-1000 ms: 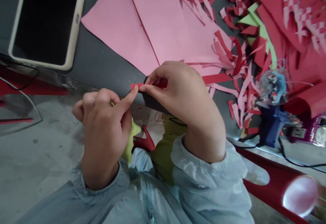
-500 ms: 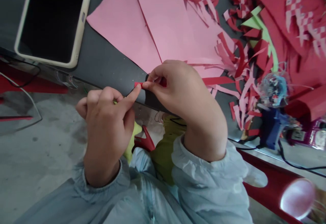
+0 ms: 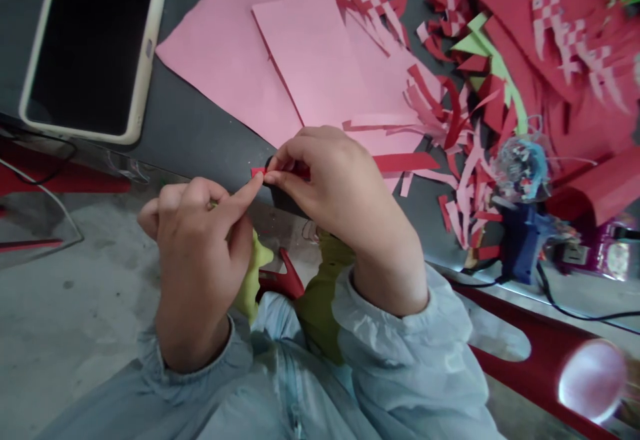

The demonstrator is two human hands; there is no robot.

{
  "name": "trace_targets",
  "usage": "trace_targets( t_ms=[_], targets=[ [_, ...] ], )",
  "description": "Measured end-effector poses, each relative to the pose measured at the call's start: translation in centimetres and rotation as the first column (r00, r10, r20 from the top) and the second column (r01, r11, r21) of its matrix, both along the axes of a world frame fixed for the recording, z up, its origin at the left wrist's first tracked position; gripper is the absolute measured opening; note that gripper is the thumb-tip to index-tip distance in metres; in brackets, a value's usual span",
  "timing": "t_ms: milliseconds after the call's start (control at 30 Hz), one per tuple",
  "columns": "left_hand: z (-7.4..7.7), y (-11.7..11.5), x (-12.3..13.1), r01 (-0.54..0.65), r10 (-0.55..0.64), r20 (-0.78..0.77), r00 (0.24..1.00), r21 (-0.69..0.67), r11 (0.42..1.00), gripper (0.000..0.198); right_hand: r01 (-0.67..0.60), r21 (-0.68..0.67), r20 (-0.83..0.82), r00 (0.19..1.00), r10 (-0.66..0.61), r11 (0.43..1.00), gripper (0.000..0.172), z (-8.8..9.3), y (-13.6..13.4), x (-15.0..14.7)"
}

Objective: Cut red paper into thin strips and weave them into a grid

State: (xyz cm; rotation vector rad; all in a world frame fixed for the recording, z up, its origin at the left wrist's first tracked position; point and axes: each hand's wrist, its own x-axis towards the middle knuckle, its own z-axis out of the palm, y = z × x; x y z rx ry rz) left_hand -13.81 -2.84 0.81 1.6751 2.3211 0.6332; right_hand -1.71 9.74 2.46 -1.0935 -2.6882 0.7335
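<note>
A narrow red paper strip [image 3: 257, 173] lies at the front edge of the dark table. My right hand [image 3: 335, 180] pinches it between thumb and fingers, which hide most of it. My left hand [image 3: 200, 247] presses its extended index fingertip on the strip's left end, touching my right thumb tip. Its other fingers are curled, and a small greenish bit shows between them, too small to name. Just beyond my hands lie pink paper sheets [image 3: 310, 53]. Another red strip [image 3: 407, 162] sticks out from behind my right wrist.
A phone in a pale case [image 3: 137, 100] lies at the left. To the right are paper scraps [image 3: 467, 193], red sheets [image 3: 520, 80], a green paper piece [image 3: 500, 67], a clear-and-blue tangle [image 3: 523, 167] and a blue glue gun [image 3: 520, 243] with a black cable.
The whole view has shifted, so table and hands appear slightly farther left. Both hands keep the same hold at the end of the red strip.
</note>
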Motion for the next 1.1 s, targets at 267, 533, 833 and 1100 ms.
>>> trace_targets(
  t_ms=[267, 533, 833, 1100],
  targets=[
    [0.1, 0.09, 0.06, -0.01, 0.01, 0.0, 1.0, 0.035, 0.999, 0.039, 0.03, -0.076, 0.003, 1.0, -0.03, 0.997, 0.016, 0.0, 0.25, -0.25],
    [-0.21, 0.02, 0.2, -0.024, 0.024, -0.005, 1.0, 0.031, 0.999, 0.04, 0.031, -0.025, 0.06, 0.998, -0.029, 0.999, 0.014, 0.2, 0.05, -0.62],
    [0.01, 0.03, 0.22, -0.04, 0.041, 0.009, 0.999, -0.009, 0.999, 0.04, 0.028, -0.029, 0.058, 0.998, -0.026, 0.999, 0.014, 0.11, 0.24, -0.7],
    [0.27, 0.03, 0.43, -0.05, 0.05, 0.003, 0.999, -0.022, 0.999, 0.039, 0.033, -0.027, 0.093, 0.995, -0.03, 0.999, 0.014, 0.27, 0.26, -0.83]
  ],
)
